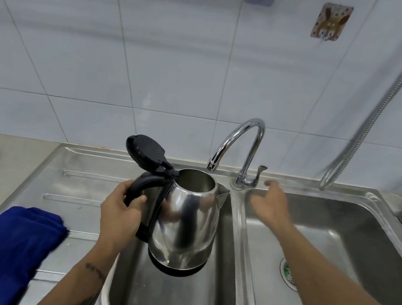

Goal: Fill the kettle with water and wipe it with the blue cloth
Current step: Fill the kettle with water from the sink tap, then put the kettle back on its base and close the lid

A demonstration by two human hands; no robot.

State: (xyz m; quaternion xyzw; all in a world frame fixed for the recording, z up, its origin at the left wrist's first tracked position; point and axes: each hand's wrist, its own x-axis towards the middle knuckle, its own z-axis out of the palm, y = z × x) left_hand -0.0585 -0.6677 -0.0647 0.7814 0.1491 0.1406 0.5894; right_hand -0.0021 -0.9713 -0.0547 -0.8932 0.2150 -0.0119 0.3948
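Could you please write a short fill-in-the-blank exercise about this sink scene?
1. The left hand holds the kettle by its black ____.
2. The kettle's lid is ____.
3. The right hand reaches toward the ____.
4. The blue cloth lies to the kettle's ____.

Answers: handle; open; faucet; left

My left hand (pixel 121 212) is curled tight around the kettle handle (pixel 138 186), forearm rising from the bottom edge. My right hand (pixel 271 205) reaches forward with loosely spread fingers, empty, arm outstretched.
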